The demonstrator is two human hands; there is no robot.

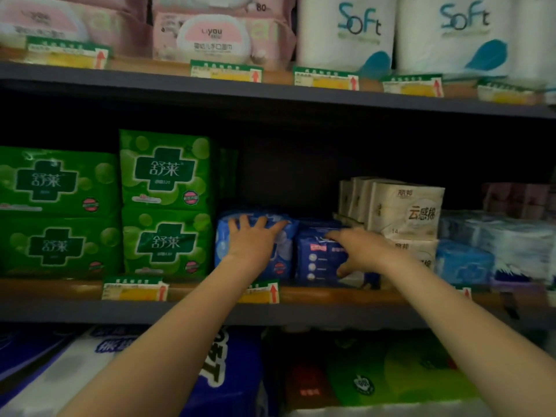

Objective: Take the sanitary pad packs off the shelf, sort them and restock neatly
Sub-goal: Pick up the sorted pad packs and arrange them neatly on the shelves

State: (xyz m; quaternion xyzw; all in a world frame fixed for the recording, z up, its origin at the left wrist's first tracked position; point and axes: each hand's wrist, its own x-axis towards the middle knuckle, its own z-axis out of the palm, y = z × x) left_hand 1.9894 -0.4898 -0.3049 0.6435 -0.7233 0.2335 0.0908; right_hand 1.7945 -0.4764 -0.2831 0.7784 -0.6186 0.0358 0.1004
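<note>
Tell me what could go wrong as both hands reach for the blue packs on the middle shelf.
The right hand grips the dark blue pack right beside the beige tissue stack; pulling may drag or topple it. The left hand lies flat on the light blue pack, so that pack could slip.

Two bare forearms run up from the lower edge of the head view, with no sleeve, cuff or glove anywhere along their visible length. The left hand point(252, 237) and the right hand point(362, 251) carry no ring, watch, strap or bracelet at wrist or fingers point(245, 221). The nails are too blurred to tell whether they are painted.
</note>
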